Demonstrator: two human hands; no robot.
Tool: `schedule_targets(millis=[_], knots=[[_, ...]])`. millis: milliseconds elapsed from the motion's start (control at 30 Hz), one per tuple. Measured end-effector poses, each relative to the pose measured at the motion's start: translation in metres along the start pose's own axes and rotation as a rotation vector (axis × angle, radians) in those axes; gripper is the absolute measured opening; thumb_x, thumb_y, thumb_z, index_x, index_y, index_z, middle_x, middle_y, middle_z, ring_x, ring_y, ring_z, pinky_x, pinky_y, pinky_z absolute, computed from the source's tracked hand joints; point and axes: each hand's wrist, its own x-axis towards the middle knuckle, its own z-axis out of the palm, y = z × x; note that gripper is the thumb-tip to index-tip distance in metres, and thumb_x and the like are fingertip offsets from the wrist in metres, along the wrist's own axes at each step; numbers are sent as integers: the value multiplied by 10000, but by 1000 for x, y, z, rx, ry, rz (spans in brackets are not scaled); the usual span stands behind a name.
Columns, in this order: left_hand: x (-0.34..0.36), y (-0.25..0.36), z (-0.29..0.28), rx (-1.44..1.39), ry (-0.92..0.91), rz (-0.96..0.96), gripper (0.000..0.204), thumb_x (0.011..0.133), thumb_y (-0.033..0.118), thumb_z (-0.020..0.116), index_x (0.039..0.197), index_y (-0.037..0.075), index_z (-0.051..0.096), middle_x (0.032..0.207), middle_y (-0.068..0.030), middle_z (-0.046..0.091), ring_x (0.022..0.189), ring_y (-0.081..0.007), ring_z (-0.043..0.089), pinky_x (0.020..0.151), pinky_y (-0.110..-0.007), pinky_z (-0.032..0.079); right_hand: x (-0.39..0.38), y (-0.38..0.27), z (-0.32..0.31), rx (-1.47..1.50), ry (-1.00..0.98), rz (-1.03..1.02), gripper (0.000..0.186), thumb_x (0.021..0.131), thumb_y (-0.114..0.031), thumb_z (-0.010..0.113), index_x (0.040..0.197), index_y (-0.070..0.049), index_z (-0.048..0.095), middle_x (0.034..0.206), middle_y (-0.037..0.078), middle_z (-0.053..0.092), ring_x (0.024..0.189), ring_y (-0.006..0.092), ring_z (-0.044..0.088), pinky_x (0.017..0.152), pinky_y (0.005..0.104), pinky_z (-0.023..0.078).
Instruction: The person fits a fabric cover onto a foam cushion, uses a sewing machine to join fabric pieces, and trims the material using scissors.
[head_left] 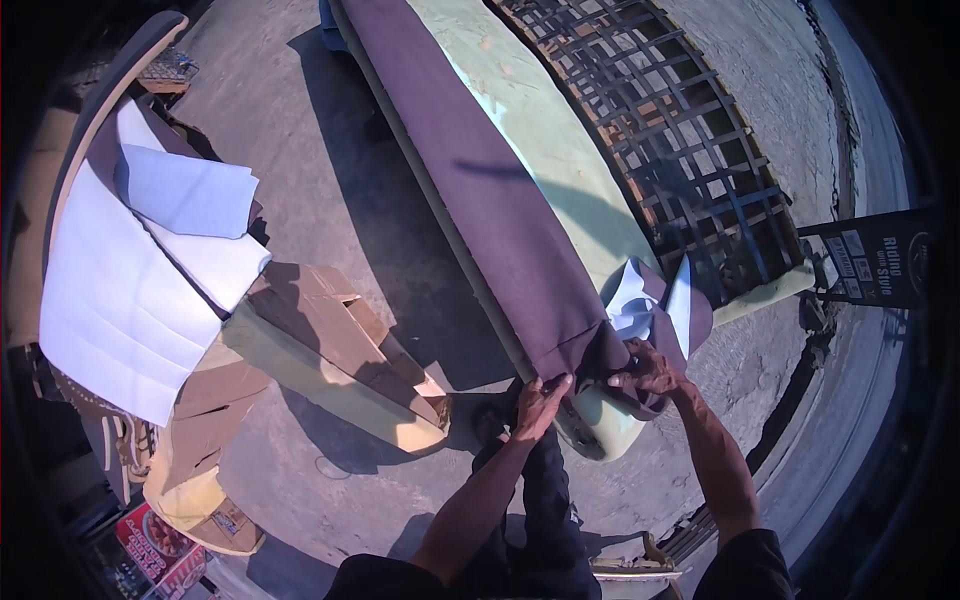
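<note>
A long, padded furniture part covered in pale green foam stretches away from me. Over its left side lies a dark purple-brown fabric with a light backing. At the near end my left hand is closed on the fabric's lower edge, thumb up. My right hand, fingers bent, grips a bunched fold of the same fabric just to the right. Beside it, a loose flap shows its pale underside. Below my hands the rounded foam end is bare.
A frame of woven dark straps lies along the right side. On the left stand a foam-edged wooden frame with brown cardboard and a piece draped with white sheets. A dark mudflap-like panel is at far right, beside a kerb.
</note>
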Motion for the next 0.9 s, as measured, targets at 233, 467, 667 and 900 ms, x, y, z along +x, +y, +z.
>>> schedule_targets(millis=[233,467,667,900], knots=[[-54,56,47,243,-335,374,270,939,229,740,1082,19,647,991,-105,732,906,-188,700,840,-352,539,-58,-23,-45,-165,-266,418,707,695,-421,925,1219,-2,702,1052,161,767,980,251,741,902,388,576],[-90,55,114,-45,-283,267,270,982,284,663,1081,38,613,887,-61,695,915,-138,697,787,-313,532,-123,11,-89,-14,-180,529,612,804,-452,850,1165,27,726,1054,133,756,1006,222,707,944,366,542],[-126,12,154,589,-344,786,412,886,281,697,1231,58,660,1154,-210,659,1112,-378,611,945,-491,478,-139,10,-118,119,-147,432,1015,695,-710,821,1248,121,636,1056,166,723,982,250,677,880,378,515],[-183,97,216,616,-454,760,286,996,305,598,1163,93,694,1118,-110,694,1235,-336,542,1044,-545,308,-210,20,-220,-124,222,555,914,607,-678,882,1027,110,685,878,114,687,830,217,645,784,340,501]])
